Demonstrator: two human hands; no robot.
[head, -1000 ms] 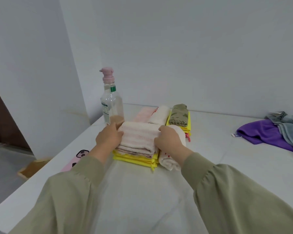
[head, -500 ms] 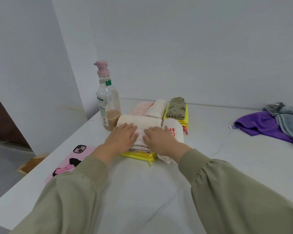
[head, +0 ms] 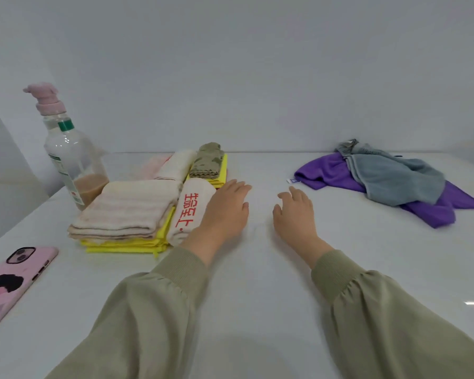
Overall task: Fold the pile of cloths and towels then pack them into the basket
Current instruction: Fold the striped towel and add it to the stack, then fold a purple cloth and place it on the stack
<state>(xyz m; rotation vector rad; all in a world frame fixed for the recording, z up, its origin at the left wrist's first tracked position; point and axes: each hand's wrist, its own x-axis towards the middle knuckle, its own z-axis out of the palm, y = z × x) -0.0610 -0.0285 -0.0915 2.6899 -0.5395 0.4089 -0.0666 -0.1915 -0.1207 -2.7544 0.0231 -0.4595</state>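
From the head camera I saw both hands over the white table (head: 257,296), palms down and holding nothing. The left hand (head: 225,212), fingers straight, lay just beside a rolled white towel (head: 190,212) printed with red characters that I could not read. The right hand (head: 294,214) was relaxed, with its fingers loosely spread.

A folded pink-striped towel (head: 129,212) sat on yellow cloths (head: 121,246), next to the other folded pieces. A purple cloth (head: 329,173) and a grey-blue cloth (head: 394,179) lay unfolded at far right, and the purple one's small tag was too small to read. The label on the pump bottle (head: 71,160) was blurred. A pink-cased phone (head: 11,280) lay at left.
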